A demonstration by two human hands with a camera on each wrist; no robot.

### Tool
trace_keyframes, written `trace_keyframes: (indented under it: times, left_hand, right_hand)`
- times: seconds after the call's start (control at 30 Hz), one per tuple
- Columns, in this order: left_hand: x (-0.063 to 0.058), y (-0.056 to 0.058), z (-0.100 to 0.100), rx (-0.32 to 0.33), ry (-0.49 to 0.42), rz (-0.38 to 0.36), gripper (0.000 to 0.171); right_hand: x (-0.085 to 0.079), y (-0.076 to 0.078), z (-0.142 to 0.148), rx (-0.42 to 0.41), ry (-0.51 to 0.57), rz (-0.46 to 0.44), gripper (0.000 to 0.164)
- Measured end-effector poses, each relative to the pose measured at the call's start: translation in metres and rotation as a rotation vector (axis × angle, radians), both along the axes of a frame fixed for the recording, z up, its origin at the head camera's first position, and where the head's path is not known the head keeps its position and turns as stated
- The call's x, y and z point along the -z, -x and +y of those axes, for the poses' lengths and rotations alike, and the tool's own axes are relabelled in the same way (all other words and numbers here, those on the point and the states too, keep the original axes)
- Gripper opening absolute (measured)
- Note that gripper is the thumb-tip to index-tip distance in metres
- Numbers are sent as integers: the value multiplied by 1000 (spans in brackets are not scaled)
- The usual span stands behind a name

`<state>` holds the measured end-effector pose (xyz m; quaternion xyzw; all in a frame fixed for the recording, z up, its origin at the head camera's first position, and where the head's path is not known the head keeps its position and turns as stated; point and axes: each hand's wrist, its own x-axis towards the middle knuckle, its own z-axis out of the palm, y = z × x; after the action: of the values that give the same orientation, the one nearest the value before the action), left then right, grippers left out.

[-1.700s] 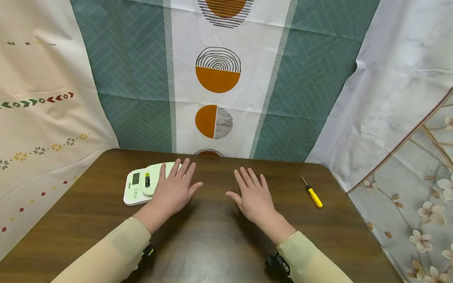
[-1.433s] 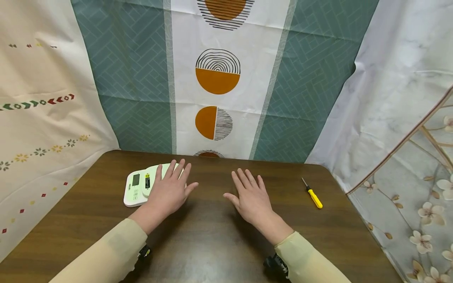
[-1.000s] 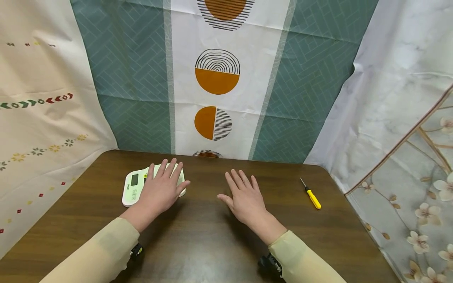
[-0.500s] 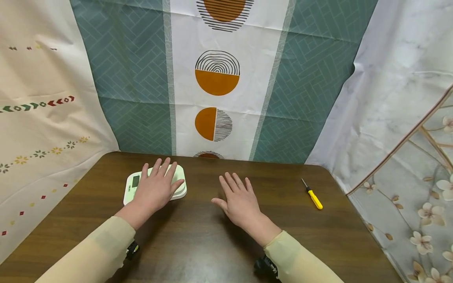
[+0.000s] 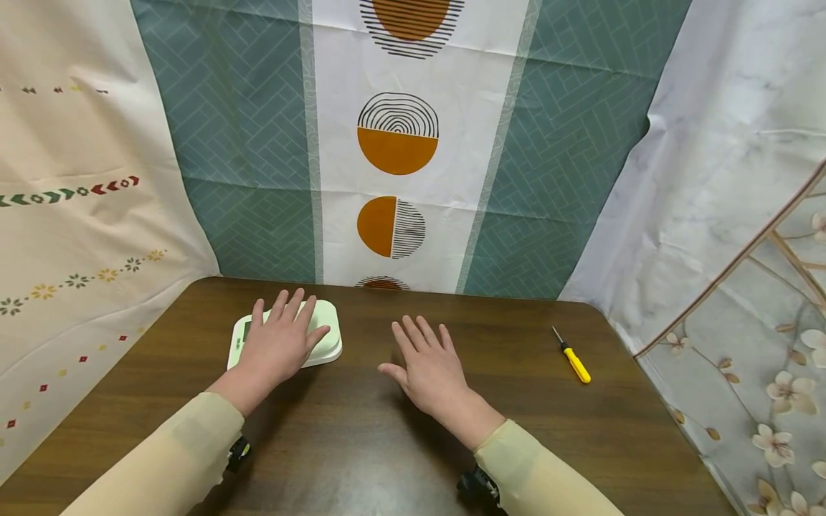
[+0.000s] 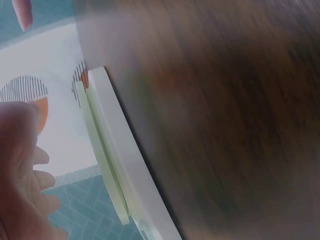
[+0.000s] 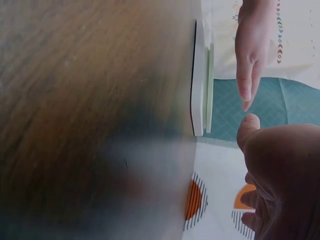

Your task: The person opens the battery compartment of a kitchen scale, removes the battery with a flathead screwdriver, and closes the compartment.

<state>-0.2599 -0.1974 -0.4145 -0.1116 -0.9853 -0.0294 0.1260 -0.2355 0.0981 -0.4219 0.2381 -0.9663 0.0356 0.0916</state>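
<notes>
My left hand hovers palm down over a white kitchen scale, fingers straight and spread, holding nothing. It covers much of the scale's plate and most of its display. The right wrist view shows a gap between this hand and the pale green plate. Right of the scale, my right hand is held above the table, palm down, with spread fingers and nothing in its grasp. A screwdriver with a yellow handle lies farther right, away from both hands.
The brown wooden table has rounded back corners. Behind it hangs a green and white patterned curtain; a cream cloth is at the left and a floral cloth at the right.
Both hands have drifted left, still spread. The left hand now hides the small black-and-yellow battery seen earlier on the scale's plate. Scale and screwdriver have stayed put.
</notes>
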Motion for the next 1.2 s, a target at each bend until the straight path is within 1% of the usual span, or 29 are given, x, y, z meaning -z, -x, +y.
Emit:
trace_keyframes:
  times: [0.23, 0.5, 0.67, 0.83, 0.9, 1.07, 1.2]
  left_hand:
    - [1, 2, -6, -15, -5, -6, 72]
    - [0, 4, -11, -21, -3, -8, 71]
    - [-1, 6, -14, -29, -10, -22, 70]
    - [-1, 8, -16, -34, -19, -35, 70]
    - [-1, 9, -17, -42, -26, -53, 70]
    - [2, 13, -23, -59, -42, -88, 73]
    - [5, 15, -26, -59, -47, -96, 74]
  right_hand:
    - [3, 2, -9, -6, -9, -3, 82]
    - [6, 2, -20, -15, -33, -1, 83]
    - [8, -1, -29, -26, -46, -11, 83]
    - [10, -3, -37, -39, -73, 4, 82]
    - [9, -3, -40, -43, -76, 6, 82]
    - [9, -2, -45, -56, -77, -5, 82]
    - [10, -1, -49, -60, -88, -11, 83]
